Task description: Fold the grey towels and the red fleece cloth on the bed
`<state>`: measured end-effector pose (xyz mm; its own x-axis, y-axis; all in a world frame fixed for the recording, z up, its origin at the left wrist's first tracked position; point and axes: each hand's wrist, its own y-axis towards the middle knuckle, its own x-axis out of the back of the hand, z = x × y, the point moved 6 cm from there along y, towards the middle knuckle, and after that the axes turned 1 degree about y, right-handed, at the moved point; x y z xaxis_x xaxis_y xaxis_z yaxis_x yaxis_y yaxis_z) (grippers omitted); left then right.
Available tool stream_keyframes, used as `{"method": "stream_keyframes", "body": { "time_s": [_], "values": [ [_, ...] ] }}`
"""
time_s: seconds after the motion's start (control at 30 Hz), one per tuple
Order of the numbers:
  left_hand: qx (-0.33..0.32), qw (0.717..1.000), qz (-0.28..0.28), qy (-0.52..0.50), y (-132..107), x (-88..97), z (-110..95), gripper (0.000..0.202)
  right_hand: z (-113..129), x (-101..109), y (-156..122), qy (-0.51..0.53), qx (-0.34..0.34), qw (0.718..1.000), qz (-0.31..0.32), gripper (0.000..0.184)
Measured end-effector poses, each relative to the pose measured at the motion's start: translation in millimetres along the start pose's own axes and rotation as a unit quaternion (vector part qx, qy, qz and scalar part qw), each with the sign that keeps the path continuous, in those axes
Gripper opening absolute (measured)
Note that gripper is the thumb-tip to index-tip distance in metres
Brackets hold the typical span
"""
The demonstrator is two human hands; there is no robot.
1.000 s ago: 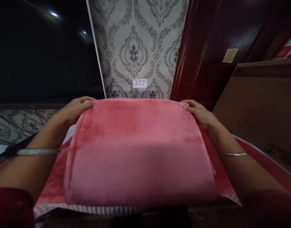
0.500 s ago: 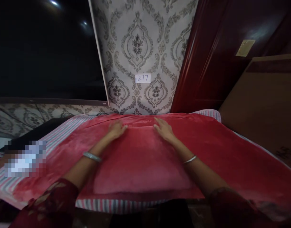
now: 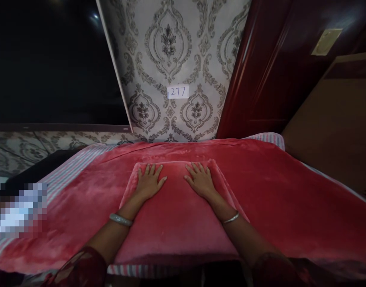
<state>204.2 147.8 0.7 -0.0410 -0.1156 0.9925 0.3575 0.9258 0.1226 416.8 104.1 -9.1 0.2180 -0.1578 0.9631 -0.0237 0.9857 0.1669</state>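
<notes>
A folded section of plush red fabric lies flat in front of me, its far edge straight. My left hand rests palm down near its far left corner, fingers spread. Flat near the far right corner is my right hand, its fingers also apart. Neither hand grips anything. Beneath the folded part, a wider spread of the same red plush cloth covers the surface. Each wrist wears a silver bangle.
Striped cloth shows under the red fabric at the edges. A dark screen and a patterned wall with a paper reading 277 stand behind. At the right are a dark red door and a cardboard box.
Both hands have come toward me from the fold's far edge and now lie flat on top with fingers spread. The view has tilted slightly.
</notes>
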Motion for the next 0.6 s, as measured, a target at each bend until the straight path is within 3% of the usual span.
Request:
{"method": "stream_keyframes", "body": {
  "time_s": [0.23,0.4,0.5,0.6],
  "values": [
    [0.004,1.000,-0.019,-0.015,-4.2,3.2,-0.9,0.065,2.1,0.7,-1.3,-0.004,-0.005,1.000,-0.016,0.058],
    [-0.006,0.999,-0.028,-0.034,-3.0,18.2,4.8,0.060,-9.7,14.4,-4.2,-0.020,-0.020,1.000,-0.011,0.057],
    [0.038,0.997,-0.038,-0.047,-4.4,28.8,31.1,0.057,-34.4,25.0,-13.1,-0.035,-0.063,0.997,-0.005,0.057],
    [0.101,0.980,-0.022,-0.170,-13.4,25.6,69.1,0.061,-62.2,31.4,-28.8,-0.021,-0.107,0.994,-0.006,0.056]
  ]
}}
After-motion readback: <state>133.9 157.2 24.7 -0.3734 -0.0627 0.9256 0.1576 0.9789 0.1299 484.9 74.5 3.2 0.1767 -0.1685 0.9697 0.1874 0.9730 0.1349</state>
